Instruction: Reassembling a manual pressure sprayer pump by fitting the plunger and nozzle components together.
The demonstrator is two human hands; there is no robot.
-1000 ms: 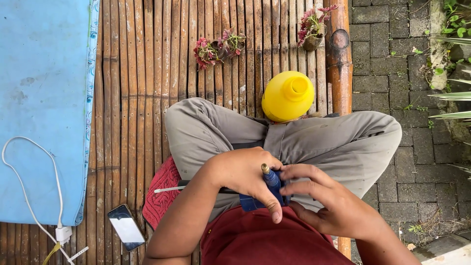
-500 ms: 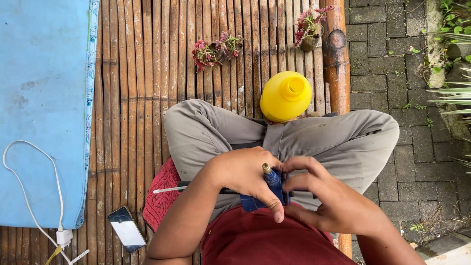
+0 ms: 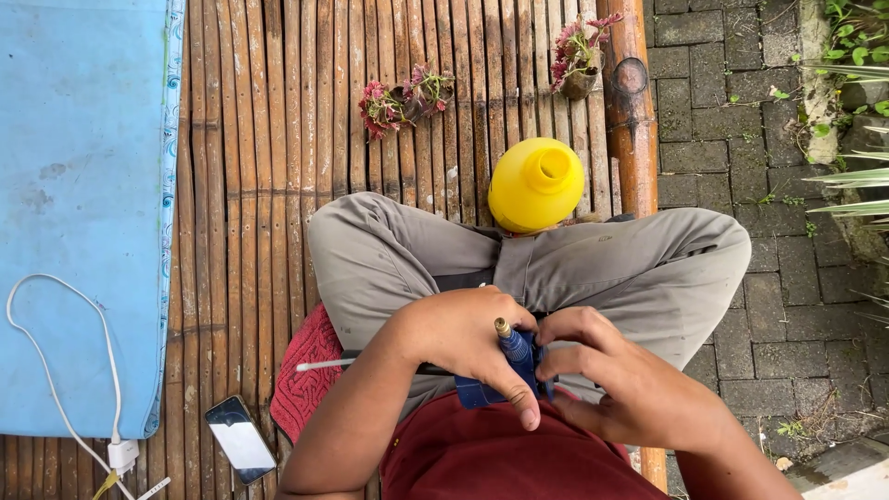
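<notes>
Both of your hands curl around one blue nozzle piece (image 3: 507,368): left hand (image 3: 463,335) gripping, right hand (image 3: 616,389) pinching beside its brass tip (image 3: 502,327).

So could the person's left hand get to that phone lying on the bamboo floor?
Probably yes. The phone lies bare on the bamboo floor just outside the left elbow, with nothing on it. But the left hand is gripping the blue sprayer part, so it must let go first.
</notes>
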